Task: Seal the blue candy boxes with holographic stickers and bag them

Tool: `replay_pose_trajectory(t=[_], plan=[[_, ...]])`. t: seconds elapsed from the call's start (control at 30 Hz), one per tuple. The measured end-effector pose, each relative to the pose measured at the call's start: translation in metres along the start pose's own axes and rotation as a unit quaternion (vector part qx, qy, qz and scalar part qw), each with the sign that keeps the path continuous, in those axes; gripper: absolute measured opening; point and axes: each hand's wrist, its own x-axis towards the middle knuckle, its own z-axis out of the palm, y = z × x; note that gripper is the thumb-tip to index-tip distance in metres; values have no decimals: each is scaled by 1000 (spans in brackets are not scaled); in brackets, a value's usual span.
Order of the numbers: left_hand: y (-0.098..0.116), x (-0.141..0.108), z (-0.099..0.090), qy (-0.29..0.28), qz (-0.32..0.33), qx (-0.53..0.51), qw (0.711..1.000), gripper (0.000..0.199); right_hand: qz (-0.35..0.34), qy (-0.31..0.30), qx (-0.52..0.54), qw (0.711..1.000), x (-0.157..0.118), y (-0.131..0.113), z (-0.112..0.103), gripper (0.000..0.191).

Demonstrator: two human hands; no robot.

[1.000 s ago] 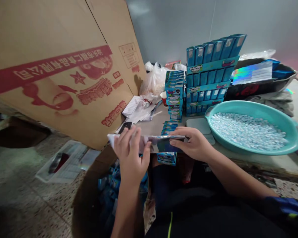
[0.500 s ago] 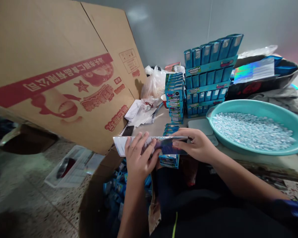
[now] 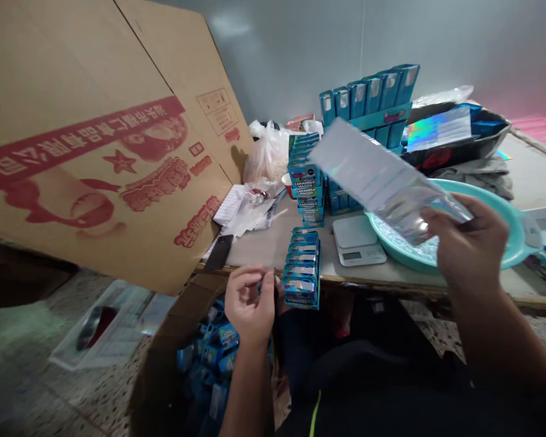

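My right hand [image 3: 471, 243] is raised over the turquoise basin and closed on the end of a long flat packet [image 3: 364, 170], part white and part clear shiny plastic. The packet slants up to the left, in front of the stacked blue candy boxes. My left hand [image 3: 250, 303] is held low with fingers curled in and thumb close to the index finger. Whatever may be in that pinch is hidden. Just right of it, at the table's front edge, stands a blue display tray of small candy boxes [image 3: 300, 285].
The turquoise basin [image 3: 525, 233] contains many small pale wrapped candies. Beside it sits a white kitchen scale [image 3: 359, 243]. A stack of blue display boxes [image 3: 307, 185] stands behind. Large cardboard [image 3: 118, 121] leans at left, and a carton below has blue boxes [image 3: 213, 352]. A dark phone [image 3: 219, 252] lies nearby.
My right hand has swung right and up with the flat packet. My left hand has let go of it and curled its fingers. The tray and scale are now more fully visible.
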Motion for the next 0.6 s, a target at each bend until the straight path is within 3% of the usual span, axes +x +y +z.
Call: replay_pose_trajectory(t=[0.1,0.2,0.3,0.37,0.43,0.5,0.53,0.6], plan=[[-5,6,8,-6,-93,-34,995,24,65,66,-45,995,12,23,-32,39],[-11,12,19,-16,-132,-51,990,40,135,57,-180,973,21,60,-68,64],[-14,17,32,-42,-143,-74,986,62,9,-35,-365,930,26,91,-99,57],[-14,18,37,-72,-157,-80,982,65,-95,-65,-427,897,25,95,-105,47],[-13,16,41,-118,-176,-77,974,67,-166,-35,-430,887,19,81,-93,42],[-11,12,43,-173,-189,-76,964,71,-220,-17,-353,909,6,54,-65,34],[-10,9,43,-200,-191,-76,958,74,-235,-56,-286,927,-3,38,-47,30],[-8,4,43,-249,-189,-75,947,82,-204,-235,-162,936,-25,11,-9,29]])
